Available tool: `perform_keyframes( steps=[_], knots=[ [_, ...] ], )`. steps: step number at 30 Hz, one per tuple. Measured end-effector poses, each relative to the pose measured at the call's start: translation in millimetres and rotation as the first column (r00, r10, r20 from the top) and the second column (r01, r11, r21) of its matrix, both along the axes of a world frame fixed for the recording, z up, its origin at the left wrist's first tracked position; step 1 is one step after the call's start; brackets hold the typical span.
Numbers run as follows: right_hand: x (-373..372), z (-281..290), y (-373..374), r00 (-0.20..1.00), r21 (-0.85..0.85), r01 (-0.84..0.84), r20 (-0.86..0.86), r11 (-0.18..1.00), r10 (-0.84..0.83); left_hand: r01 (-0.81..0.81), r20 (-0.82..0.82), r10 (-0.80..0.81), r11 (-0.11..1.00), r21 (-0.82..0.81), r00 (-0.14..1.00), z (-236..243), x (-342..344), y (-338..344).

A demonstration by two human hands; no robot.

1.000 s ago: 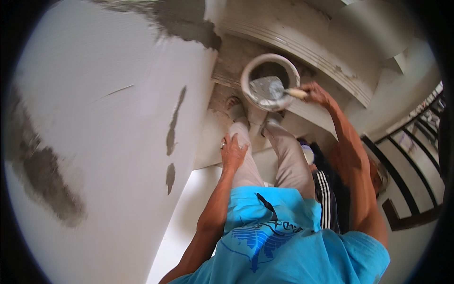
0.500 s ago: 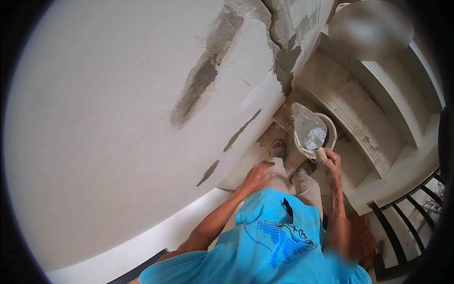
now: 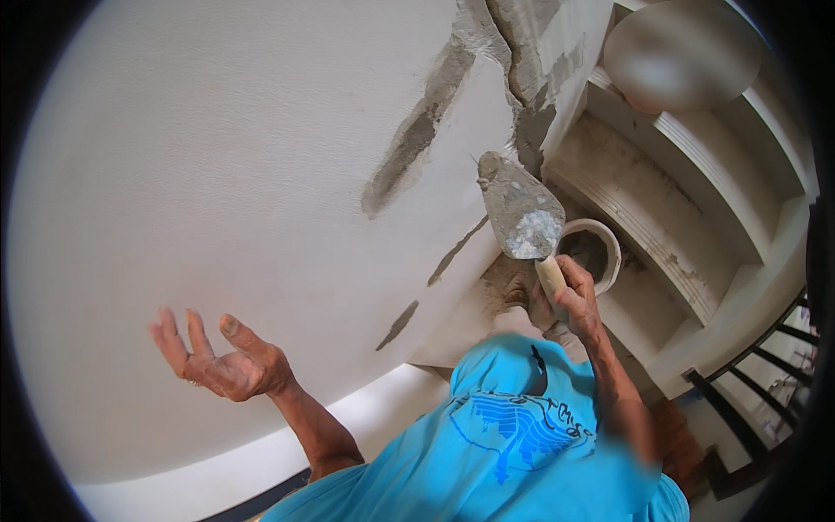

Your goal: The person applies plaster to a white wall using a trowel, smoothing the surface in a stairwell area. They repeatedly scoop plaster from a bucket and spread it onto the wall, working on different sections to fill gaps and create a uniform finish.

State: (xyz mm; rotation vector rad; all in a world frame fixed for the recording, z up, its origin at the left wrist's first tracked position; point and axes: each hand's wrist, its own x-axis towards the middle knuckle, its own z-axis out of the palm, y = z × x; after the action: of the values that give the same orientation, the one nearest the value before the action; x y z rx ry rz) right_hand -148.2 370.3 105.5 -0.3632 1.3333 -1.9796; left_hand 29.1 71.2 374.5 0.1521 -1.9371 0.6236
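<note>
My right hand is closed around the pale wooden handle of a trowel. Grey mortar coats the blade, with a whiter patch near the handle, and the tip points up toward the wall. Off to the left, my left hand is raised in front of the white wall, fingers apart and holding nothing. Dark grey patches streak the wall, among them a long damp one and two narrow ones lower down. Just beyond my right hand stands a white bucket with grey mortar inside.
Curved stairs rise on the right, beside the bucket. A dark metal railing stands at the lower right. A rough crack runs down the wall at the top. My feet are by the wall's base, partly hidden.
My left hand has left my thigh and swung up and left with its fingers spread. My right hand has carried the trowel from over the bucket leftward, closer to the wall.
</note>
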Motion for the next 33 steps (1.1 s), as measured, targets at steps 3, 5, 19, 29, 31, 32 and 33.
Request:
perform_keyframes(
  steps=[3,5,19,29,31,32,33],
  knots=[
    [10,1,-17,0.999,-0.003,0.030,-0.037,1.000,-0.030,-0.060,-0.104,0.055,0.997,-0.052,0.993,8,5,-25],
    [20,5,-29,0.997,-0.007,0.071,-0.019,0.997,-0.071,-0.152,-0.080,0.142,0.977,-0.148,0.987,16,11,-41],
    [54,5,-97,0.972,0.011,0.227,-0.068,0.974,-0.226,0.056,0.003,-0.056,0.978,-0.200,0.998,34,26,-69],
    [62,4,-122,0.899,0.050,0.388,-0.241,0.920,-0.366,0.205,0.084,-0.190,0.946,-0.251,0.978,46,38,-88],
    [61,5,-124,0.874,0.049,0.418,-0.293,0.907,-0.387,0.230,0.106,-0.209,0.938,-0.258,0.972,50,42,-92],
    [60,6,-125,0.855,0.053,0.442,-0.327,0.896,-0.403,0.242,0.124,-0.216,0.934,-0.265,0.969,51,44,-95],
    [60,8,-127,0.836,0.054,0.461,-0.361,0.886,-0.413,0.259,0.124,-0.233,0.929,-0.264,0.964,53,44,-95]
  ],
)
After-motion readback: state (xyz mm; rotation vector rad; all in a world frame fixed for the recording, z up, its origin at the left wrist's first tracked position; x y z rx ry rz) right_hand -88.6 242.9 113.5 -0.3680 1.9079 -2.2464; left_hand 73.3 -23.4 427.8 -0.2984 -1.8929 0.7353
